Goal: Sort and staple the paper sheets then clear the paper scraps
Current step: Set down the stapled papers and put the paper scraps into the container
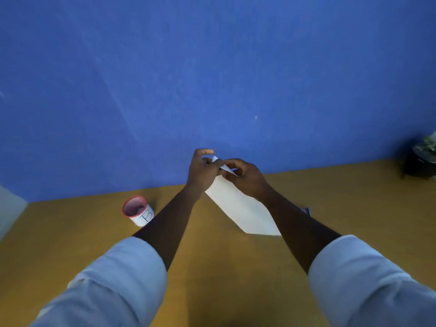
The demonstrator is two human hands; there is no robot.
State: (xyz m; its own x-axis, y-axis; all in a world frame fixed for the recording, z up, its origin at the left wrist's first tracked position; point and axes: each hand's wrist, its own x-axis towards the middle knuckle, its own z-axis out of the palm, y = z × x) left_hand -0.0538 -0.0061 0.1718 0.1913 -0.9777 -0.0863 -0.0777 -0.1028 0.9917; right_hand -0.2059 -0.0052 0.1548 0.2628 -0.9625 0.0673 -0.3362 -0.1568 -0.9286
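Observation:
White paper sheets (243, 208) are held up above the wooden table (212, 267), tilted, with the lower corner pointing down toward me. My left hand (203, 172) pinches the top corner of the sheets from the left. My right hand (247, 179) grips the same top edge from the right, fingers curled over it. The two hands touch at that corner, where a small folded tip of paper sticks out between them. No stapler is in sight.
A white mug with a red rim (138, 210) and a letter B stands on the table to the left of my left forearm. A dark pot with a plant (422, 159) sits at the far right. A blue wall (212, 79) rises behind the table.

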